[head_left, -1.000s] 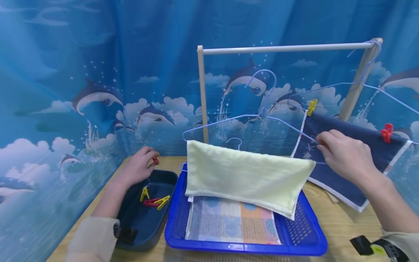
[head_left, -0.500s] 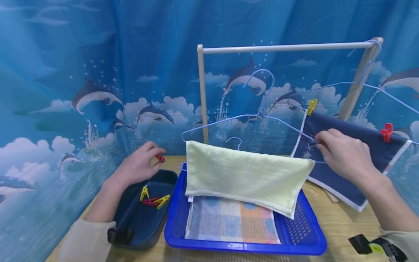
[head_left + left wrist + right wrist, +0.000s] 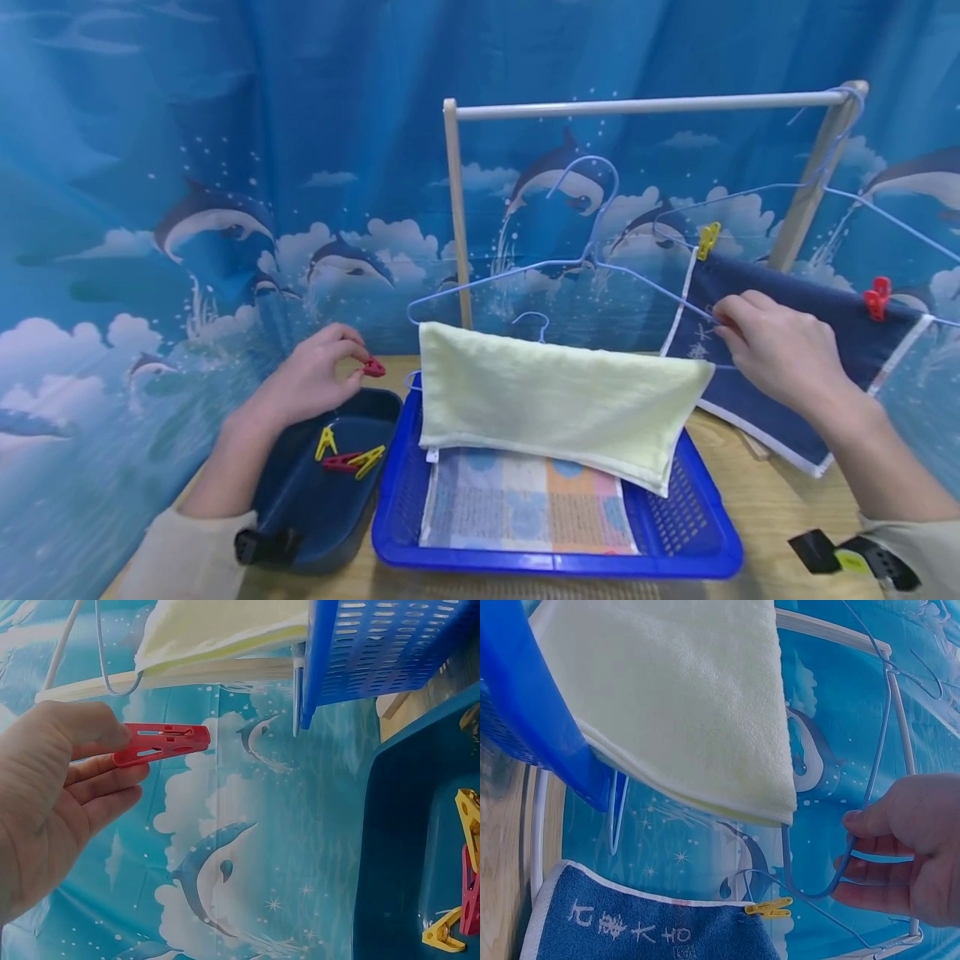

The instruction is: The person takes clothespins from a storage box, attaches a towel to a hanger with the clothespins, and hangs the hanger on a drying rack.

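Note:
Between thumb and fingers, my left hand [image 3: 318, 375] pinches a red clothespin [image 3: 165, 742] above the back of a dark bin. My right hand [image 3: 780, 346] grips the right end of a light-blue wire hanger [image 3: 517, 272]. Over that hanger's bar hangs a folded pale yellow towel [image 3: 555, 400], above the blue basket. In the right wrist view, the thumb and fingers of my right hand [image 3: 900, 855] are around the hanger's bent corner, just beside the towel [image 3: 682, 697]. The clothespin is apart from the towel.
The dark bin [image 3: 281, 500] holds yellow clothespins [image 3: 326, 442] and a red one. A patterned cloth [image 3: 525, 508] lies in the blue basket [image 3: 555, 563]. Behind stands a rack [image 3: 645, 107], where a navy towel [image 3: 795, 283] hangs from another hanger, with a yellow and a red clothespin on it.
My left hand has moved slightly right with the red clothespin, which now shows more beyond the fingertips. My right hand keeps its grip on the hanger; the towel barely shifts.

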A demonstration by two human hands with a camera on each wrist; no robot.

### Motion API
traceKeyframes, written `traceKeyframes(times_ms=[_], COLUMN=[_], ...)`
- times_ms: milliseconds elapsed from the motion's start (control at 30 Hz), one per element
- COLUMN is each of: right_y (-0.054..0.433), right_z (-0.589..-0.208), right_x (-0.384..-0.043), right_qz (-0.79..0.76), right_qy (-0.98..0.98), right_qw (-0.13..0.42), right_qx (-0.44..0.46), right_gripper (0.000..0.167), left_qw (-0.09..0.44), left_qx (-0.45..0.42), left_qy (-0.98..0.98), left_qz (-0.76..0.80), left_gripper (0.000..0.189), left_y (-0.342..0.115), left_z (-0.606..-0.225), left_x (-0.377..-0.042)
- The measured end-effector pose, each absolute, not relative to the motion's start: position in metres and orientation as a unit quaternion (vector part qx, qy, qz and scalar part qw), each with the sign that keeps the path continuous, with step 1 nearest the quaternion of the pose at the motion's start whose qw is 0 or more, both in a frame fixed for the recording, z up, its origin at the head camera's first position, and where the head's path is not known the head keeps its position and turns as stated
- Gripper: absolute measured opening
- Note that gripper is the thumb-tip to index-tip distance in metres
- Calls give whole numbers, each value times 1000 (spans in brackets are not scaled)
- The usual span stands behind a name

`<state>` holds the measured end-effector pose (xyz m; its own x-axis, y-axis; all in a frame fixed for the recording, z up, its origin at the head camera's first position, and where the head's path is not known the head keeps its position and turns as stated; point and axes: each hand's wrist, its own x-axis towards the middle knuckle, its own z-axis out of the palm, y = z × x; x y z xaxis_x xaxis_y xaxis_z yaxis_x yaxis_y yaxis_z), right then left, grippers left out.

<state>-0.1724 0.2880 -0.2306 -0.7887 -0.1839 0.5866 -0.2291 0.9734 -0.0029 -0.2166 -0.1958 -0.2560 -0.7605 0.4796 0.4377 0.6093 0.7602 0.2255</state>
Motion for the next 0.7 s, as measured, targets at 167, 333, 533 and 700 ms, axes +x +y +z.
traceKeyframes(times_ms=[167,333,533,700], right_y=[287,286,284,283], right_z=[-230,-229,-229,-229], right_x=[-174,-174,-175,-175], right_qz=[38,38,40,41], right_qy=[-947,-947,-947,-947], right_qw=[302,302,302,301], right_qx=[107,106,107,109], right_gripper=[19,20,19,19], left_qw=[202,242,271,282], left_qx=[-325,-368,-410,-441], left_qy=[-907,-882,-857,-841], left_qz=[-176,-169,-155,-133], left_gripper=[4,7,12,16], left_y=[-197,-194,-180,-168], left_z=[-257,-252,-242,-235], left_x=[-218,-215,-207,-204])
